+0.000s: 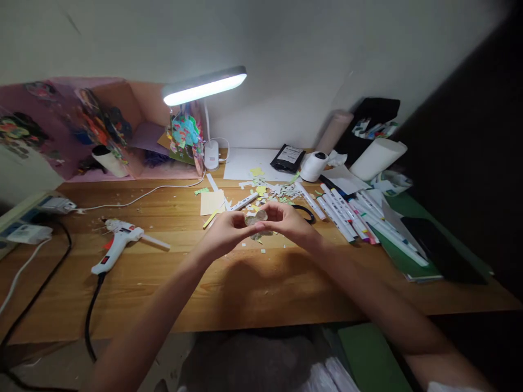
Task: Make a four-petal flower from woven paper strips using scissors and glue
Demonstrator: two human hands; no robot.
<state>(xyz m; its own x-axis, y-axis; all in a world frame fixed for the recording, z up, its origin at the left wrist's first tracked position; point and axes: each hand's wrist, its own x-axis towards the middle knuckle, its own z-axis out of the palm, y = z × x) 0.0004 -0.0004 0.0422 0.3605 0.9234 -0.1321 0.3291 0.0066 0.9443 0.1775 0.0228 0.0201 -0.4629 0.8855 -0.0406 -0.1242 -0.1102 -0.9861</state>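
Lamp [206, 87] lit wooden table [126, 288] from back edge; left hand [223, 231] and right hand [292, 224], angled inward, both pinched pale lobed piece [251, 220].

1. And here's the left hand [223, 231], bare, slim at the fingers and narrow at the wrist!
2. Across to the right hand [292, 223], bare too, with the same slender build.
3. Now the left forearm [163, 299], uncovered, widening smoothly toward the near edge.
4. Right forearm [376, 294], just as uncovered, a crease showing by the elbow.
5. And there, near right corner: pale cloth [453, 387], apparently a sleeve edge, mostly cut off.
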